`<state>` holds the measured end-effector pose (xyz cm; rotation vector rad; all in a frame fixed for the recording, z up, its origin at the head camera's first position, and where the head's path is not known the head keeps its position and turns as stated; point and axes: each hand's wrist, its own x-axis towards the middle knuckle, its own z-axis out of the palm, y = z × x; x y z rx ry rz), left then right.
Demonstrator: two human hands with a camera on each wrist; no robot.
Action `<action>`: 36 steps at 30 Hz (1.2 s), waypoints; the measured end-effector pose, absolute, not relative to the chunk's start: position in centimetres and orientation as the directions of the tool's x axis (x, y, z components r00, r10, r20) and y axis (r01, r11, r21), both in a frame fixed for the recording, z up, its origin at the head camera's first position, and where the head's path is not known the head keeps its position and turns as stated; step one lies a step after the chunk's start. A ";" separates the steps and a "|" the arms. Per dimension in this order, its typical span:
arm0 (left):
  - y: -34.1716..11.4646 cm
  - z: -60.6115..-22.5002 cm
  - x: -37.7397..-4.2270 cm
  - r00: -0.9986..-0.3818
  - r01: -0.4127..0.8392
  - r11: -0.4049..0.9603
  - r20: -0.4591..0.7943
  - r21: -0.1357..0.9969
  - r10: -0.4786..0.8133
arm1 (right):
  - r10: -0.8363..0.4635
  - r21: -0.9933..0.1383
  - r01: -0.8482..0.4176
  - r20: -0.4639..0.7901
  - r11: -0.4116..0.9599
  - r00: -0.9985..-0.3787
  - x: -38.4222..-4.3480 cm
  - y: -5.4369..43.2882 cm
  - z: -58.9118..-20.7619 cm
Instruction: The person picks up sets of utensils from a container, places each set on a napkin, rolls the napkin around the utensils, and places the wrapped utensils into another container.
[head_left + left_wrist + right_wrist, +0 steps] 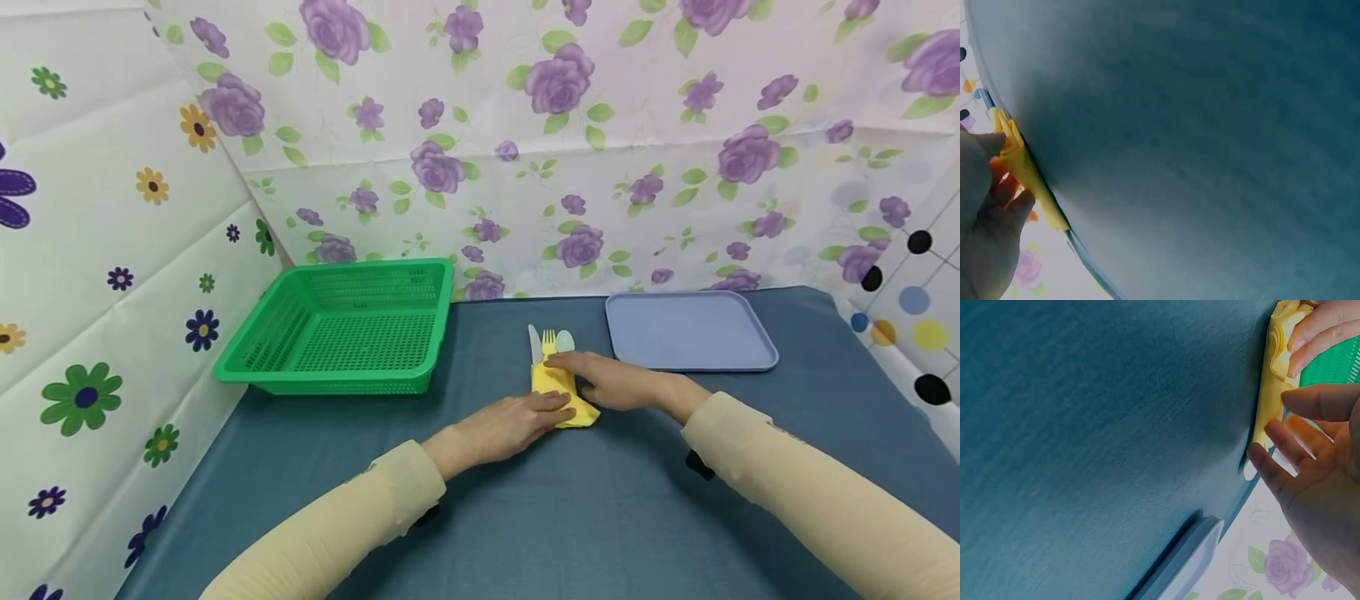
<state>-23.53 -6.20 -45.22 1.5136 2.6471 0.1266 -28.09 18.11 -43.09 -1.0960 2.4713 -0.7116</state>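
Observation:
A folded yellow napkin [553,380] lies on the blue cloth near the middle of the head view. From its far end stick out a knife [535,343], a yellow fork [549,340] and a pale spoon [565,340], side by side; their lower parts are hidden in the napkin. My left hand [510,427] rests its fairly straight fingers on the napkin's near end. Across the napkin's right side and top, my right hand [618,382] touches it with extended fingers. In the right wrist view, the fingertips of both hands meet the napkin [1269,403].
A green plastic basket [337,387] with perforated walls stands at the back left. At the back right lies a flat light-blue tray [690,329]. Flowered sheets [495,100] hang behind and at the sides of the blue tablecloth [570,525].

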 end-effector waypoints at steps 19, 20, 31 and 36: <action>-6.8 -45.1 -25.2 -0.561 0.747 0.512 -0.010 0.424 0.828 | -0.754 -0.624 -0.554 -0.088 0.551 -0.651 -26.5 19.3 -43.7; -6.8 -45.0 -25.2 -0.560 0.747 0.512 -0.012 0.424 0.828 | -0.754 -0.620 -0.554 -0.094 0.555 -0.650 -26.5 19.3 -43.7; -6.8 -45.1 -25.2 -0.550 0.742 0.514 -0.047 0.429 0.834 | -0.733 -0.555 -0.569 -0.113 0.606 -0.670 -25.9 18.9 -43.7; -6.9 -45.2 -25.2 -0.572 0.723 0.529 -0.045 0.444 0.819 | -0.727 -0.503 -0.599 -0.090 0.623 -0.681 -25.5 18.4 -43.9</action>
